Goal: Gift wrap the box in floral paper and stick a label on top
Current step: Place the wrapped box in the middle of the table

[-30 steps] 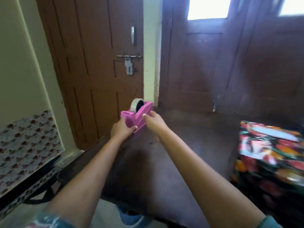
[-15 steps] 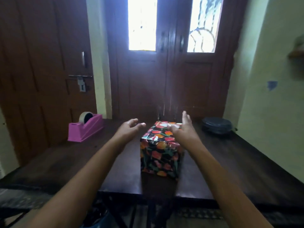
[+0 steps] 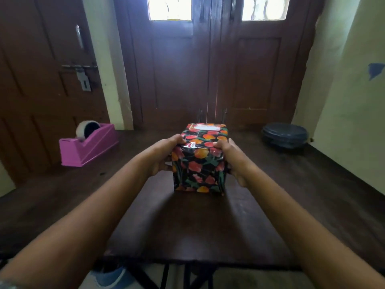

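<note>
Basically gripping the floral-wrapped box (image 3: pixel 200 167) from both sides with left hand (image 3: pixel 164 156) and right hand (image 3: pixel 233 161) curled over its near top corners, down mid-table (image 3: pixel 187 226), white label (image 3: pixel 205 127) on top, pink tape dispenser (image 3: pixel 89 147) well off left.

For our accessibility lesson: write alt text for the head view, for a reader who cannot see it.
The left hand and right hand hold a floral-wrapped box by its sides on a dark table, a white label on top. A pink tape dispenser stands farther left.
</note>
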